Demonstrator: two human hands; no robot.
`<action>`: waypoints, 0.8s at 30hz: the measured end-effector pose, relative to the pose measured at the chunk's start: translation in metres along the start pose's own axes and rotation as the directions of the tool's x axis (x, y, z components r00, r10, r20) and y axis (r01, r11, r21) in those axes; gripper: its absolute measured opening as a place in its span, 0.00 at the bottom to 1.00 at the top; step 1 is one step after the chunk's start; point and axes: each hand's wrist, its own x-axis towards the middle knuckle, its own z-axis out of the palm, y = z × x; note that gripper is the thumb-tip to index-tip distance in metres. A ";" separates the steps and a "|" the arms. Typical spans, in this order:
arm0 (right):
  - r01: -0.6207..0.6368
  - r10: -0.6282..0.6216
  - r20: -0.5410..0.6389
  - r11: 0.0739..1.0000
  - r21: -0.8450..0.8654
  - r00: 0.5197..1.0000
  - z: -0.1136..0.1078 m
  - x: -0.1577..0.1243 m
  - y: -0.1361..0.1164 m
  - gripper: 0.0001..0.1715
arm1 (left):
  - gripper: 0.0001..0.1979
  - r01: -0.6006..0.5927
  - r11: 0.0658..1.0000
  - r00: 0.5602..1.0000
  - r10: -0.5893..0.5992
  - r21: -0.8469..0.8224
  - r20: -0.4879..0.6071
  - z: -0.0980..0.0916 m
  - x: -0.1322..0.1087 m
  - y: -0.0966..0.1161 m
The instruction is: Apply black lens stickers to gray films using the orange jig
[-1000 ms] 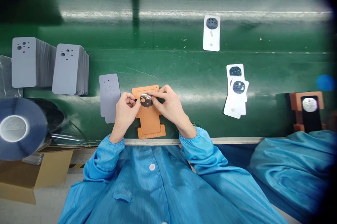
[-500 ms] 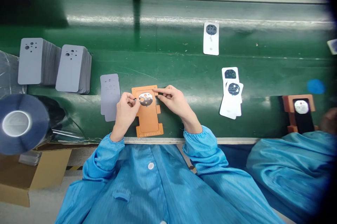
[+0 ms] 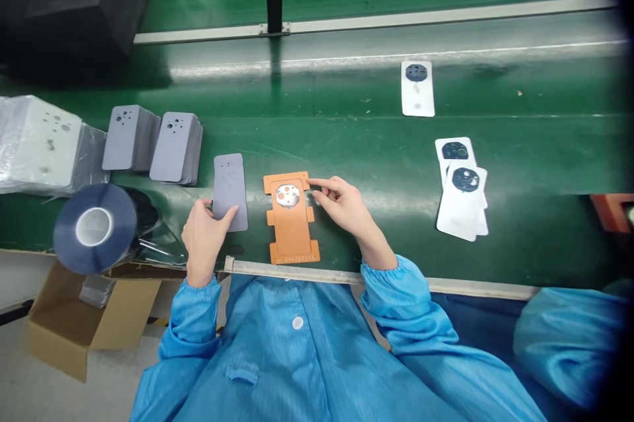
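My left hand (image 3: 204, 237) spans the lower part of a thin grey phone back panel (image 3: 229, 187), its thumb by the right edge and fingers at the left edge. That panel lies flat on the green table. Just right of it sits an orange fixture (image 3: 292, 227) with side tabs; a shiny round camera piece (image 3: 288, 195) with holes rests near its top. My right hand (image 3: 341, 204) is beside the fixture, index finger stretched out to its upper right tab, thumb apart, other fingers curled. Nothing shows in the right hand.
Two stacks of grey panels (image 3: 173, 144) stand at the left, near a plastic-wrapped stack (image 3: 42, 144) and a film roll (image 3: 94, 227). White panels with dark camera circles (image 3: 460, 204) lie at the right. A co-worker's blue sleeve (image 3: 559, 336) shows at lower right.
My left hand has moved left from the camera piece to the grey panel. The right hand stays by the fixture's upper corner. The camera view has shifted left.
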 end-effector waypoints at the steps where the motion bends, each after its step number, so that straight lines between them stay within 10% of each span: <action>1: 0.002 -0.002 0.001 1.000 -0.002 1.000 0.000 0.000 -0.001 0.20 | 0.28 0.024 0.999 0.999 -0.025 0.048 0.027 -0.002 0.001 -0.006; 6: 0.015 -0.015 -0.008 1.000 -0.015 1.000 -0.001 0.000 -0.002 0.20 | 0.23 0.059 0.998 0.994 -0.057 -0.013 0.096 -0.005 0.011 -0.026; 11: 0.015 -0.015 -0.036 1.000 0.004 0.999 -0.004 -0.001 -0.003 0.19 | 0.22 0.076 0.870 0.996 -0.041 -0.487 0.081 -0.010 0.013 -0.026; 17: -0.037 0.034 0.017 0.971 0.236 0.999 0.001 -0.004 -0.024 0.24 | 0.23 0.049 0.550 0.983 0.120 -0.834 0.136 -0.010 -0.022 0.014; 24: -0.001 -0.079 0.132 0.856 0.517 0.988 0.013 0.003 -0.046 0.40 | 0.18 -0.012 0.555 0.938 0.294 -0.832 0.182 0.033 -0.066 0.052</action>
